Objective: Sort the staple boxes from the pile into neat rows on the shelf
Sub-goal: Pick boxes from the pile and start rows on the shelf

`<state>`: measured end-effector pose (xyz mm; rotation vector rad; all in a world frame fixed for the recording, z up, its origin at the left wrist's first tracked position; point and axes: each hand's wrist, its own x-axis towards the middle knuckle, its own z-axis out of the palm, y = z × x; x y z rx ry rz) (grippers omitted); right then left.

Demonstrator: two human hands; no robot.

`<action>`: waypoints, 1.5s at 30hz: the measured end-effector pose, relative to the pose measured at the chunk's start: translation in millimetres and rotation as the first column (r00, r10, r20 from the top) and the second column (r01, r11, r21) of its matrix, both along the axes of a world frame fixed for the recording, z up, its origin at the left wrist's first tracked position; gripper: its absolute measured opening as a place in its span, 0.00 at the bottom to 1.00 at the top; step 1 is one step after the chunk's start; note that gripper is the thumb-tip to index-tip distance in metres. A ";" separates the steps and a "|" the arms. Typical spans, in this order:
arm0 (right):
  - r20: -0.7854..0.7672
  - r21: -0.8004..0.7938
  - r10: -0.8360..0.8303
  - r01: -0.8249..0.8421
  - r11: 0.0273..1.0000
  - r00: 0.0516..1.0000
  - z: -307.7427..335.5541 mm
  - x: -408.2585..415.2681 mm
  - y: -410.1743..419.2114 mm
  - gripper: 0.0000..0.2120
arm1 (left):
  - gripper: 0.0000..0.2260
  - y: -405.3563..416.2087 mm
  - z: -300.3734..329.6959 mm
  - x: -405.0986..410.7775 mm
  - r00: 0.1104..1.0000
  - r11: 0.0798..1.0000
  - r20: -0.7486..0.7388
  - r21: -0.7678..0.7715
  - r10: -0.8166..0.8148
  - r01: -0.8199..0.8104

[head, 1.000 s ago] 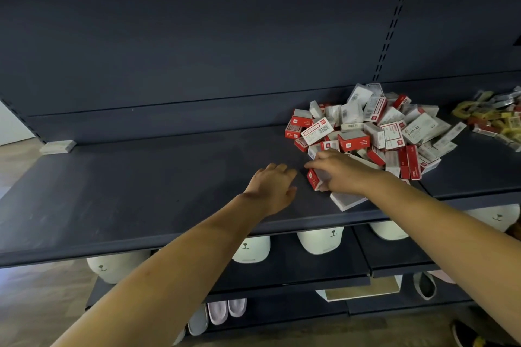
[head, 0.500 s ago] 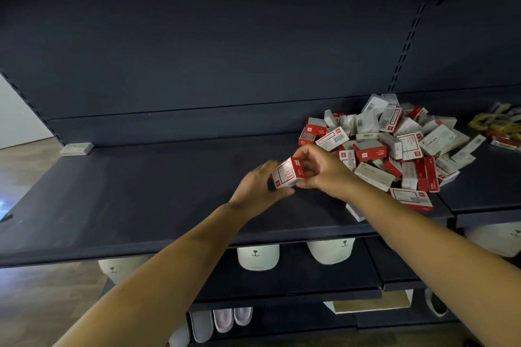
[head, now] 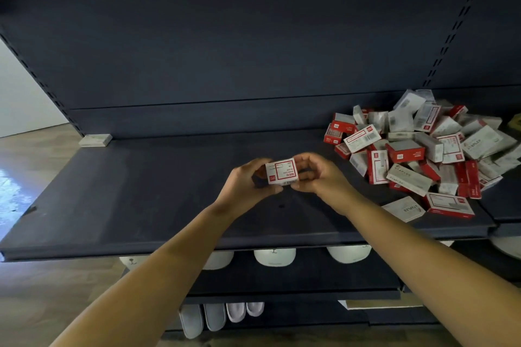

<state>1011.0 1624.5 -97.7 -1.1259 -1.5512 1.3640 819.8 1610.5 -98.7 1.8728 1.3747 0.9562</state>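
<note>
Both forearms are bare up to the frame's lower edge. The left hand (head: pixel 248 180) and right hand (head: pixel 318 175) are bare too.

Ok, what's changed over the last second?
The right hand lifted a box off the pile edge and carried it left; the left hand came up off the shelf and now holds it too. The pile stays jumbled; no row started.

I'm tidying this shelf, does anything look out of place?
Yes: the staple boxes lie in a jumbled pile at the shelf's right, tilted every way, and a lone pale box sits apart at the back left corner.
</note>
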 end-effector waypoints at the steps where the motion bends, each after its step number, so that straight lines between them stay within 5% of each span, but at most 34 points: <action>1: -0.012 -0.007 -0.004 0.004 1.000 1.000 -0.9 -6.3 3.8 0.20 | 0.20 1.5 1.4 -4.7 1.000 1.000 0.028 -0.012 0.001 -0.001; 7: -0.397 -0.259 -0.044 -0.066 0.964 0.917 3.3 -39.9 28.5 0.22 | 0.09 15.1 18.2 -26.2 0.858 0.938 0.480 -0.346 0.184 -0.008; 11: -0.519 -0.349 -0.120 -0.082 0.933 0.846 3.0 -71.0 46.6 0.20 | 0.06 29.3 24.1 -45.9 0.815 0.910 0.502 -0.408 0.292 -0.074; 17: -0.480 -0.385 -0.205 0.004 0.923 0.853 9.2 -111.6 58.9 0.10 | 0.15 33.2 16.7 -64.2 0.797 0.898 0.535 -0.438 0.280 -0.022; 22: -0.304 -0.309 -0.181 0.083 0.947 0.935 14.9 -136.9 62.4 0.05 | 0.11 33.9 10.5 -80.6 0.782 0.867 0.540 -0.499 0.310 0.001; 27: 0.111 0.016 -0.069 0.068 0.998 0.991 15.2 -154.9 64.2 0.09 | 0.08 34.5 1.1 -97.4 0.752 0.856 0.520 -0.505 0.405 -0.111; 31: 0.423 0.095 0.153 -0.211 0.973 0.893 19.0 -166.9 64.6 0.28 | 0.05 37.0 -0.7 -116.1 0.730 0.842 0.528 -0.526 0.434 -0.120; 34: 0.614 0.199 0.138 -0.321 0.926 0.777 15.4 -182.1 63.6 0.34 | 0.04 37.3 -0.5 -127.3 0.656 0.812 0.580 -0.578 0.483 -0.087; 41: 0.559 0.463 -0.076 -0.235 0.855 0.826 4.1 -213.2 70.0 0.21 | 0.21 40.9 -6.7 -150.3 0.585 0.780 0.621 -0.625 0.521 -0.031; 45: 0.569 0.505 -0.129 -0.221 0.835 0.812 3.0 -218.4 75.3 0.23 | 0.13 41.8 -5.2 -163.9 0.686 0.799 0.516 -0.580 0.513 -0.162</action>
